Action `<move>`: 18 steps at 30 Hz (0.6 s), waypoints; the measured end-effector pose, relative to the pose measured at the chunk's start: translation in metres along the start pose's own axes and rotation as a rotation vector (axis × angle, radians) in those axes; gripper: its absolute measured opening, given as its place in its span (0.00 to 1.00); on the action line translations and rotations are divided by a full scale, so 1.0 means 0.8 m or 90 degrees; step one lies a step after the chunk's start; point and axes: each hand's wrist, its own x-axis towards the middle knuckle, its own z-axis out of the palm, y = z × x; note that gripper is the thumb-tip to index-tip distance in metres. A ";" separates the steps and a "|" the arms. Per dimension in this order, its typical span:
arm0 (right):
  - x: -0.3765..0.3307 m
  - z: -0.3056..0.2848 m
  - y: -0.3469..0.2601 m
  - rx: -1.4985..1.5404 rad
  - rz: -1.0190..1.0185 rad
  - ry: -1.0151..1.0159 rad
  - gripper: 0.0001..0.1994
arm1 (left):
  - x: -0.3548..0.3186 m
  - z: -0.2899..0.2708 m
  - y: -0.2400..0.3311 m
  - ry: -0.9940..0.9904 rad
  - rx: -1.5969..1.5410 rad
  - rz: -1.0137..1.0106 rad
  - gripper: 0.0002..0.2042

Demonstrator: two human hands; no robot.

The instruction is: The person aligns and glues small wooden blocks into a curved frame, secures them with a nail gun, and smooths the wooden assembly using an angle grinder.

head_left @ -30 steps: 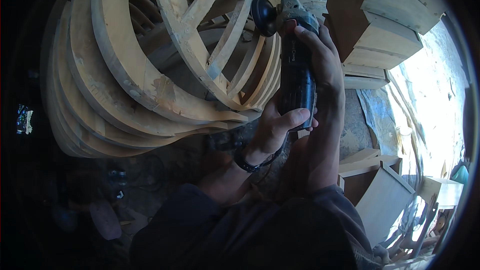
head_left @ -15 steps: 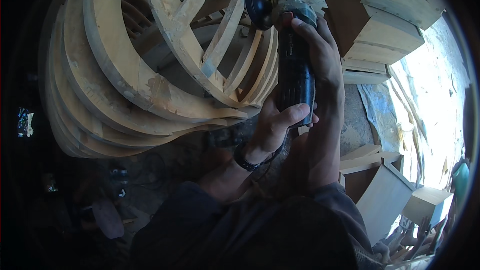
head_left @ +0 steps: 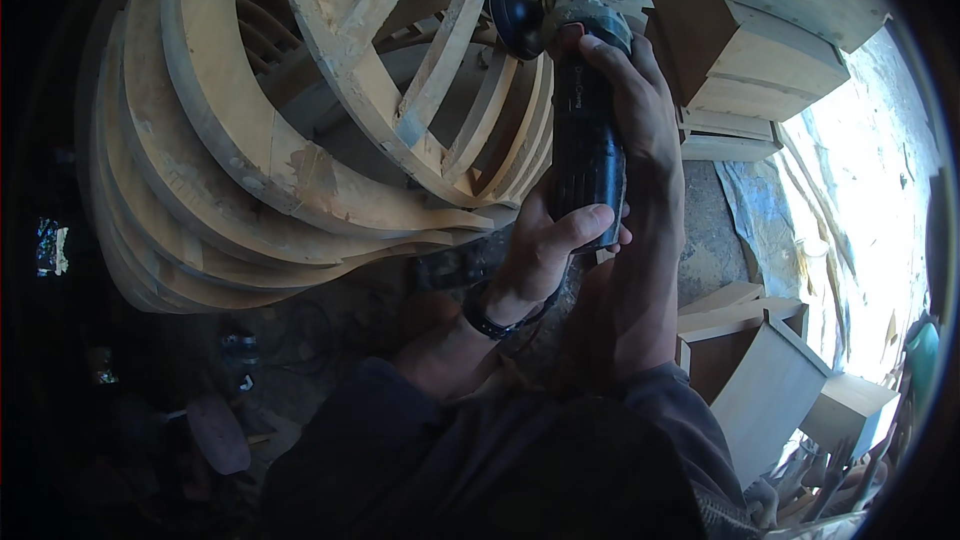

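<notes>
An angle grinder (head_left: 586, 130) with a dark body, grey head and round black disc stands upright between my hands. My left hand (head_left: 545, 245), with a dark band at its wrist, is wrapped round the grinder's lower end, thumb across the body. Higher up, my right hand (head_left: 640, 105) grips it from the right side, its thumb near the red part below the head. Left of the grinder is a large curved wooden frame (head_left: 330, 185) of stacked pale ribs and crossing struts. The disc appears close to its ribs; whether they touch I cannot tell.
Wooden box-like pieces (head_left: 765, 60) are stacked at the upper right. More wooden boxes (head_left: 765, 390) lie at the lower right, beside a pile of sticks (head_left: 840, 475). A sheet (head_left: 765, 210) covers part of the bright ground. At lower left lies a pinkish oblong object (head_left: 217, 435).
The grinder and both hands have shifted very slightly left. The view of the wooden frame has moved a little as well. Both hands keep their hold.
</notes>
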 end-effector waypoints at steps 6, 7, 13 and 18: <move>-0.005 -0.001 0.007 0.023 -0.001 0.005 0.31 | -0.009 0.000 0.001 0.002 -0.014 -0.010 0.31; -0.006 -0.002 0.008 0.013 -0.001 0.003 0.31 | -0.011 0.003 0.001 0.006 -0.023 -0.004 0.28; -0.010 0.000 0.002 -0.028 0.004 0.004 0.33 | -0.013 0.001 0.004 -0.003 -0.035 0.009 0.25; -0.011 0.003 -0.001 -0.039 -0.012 -0.020 0.34 | -0.019 0.003 0.003 0.007 -0.025 0.018 0.25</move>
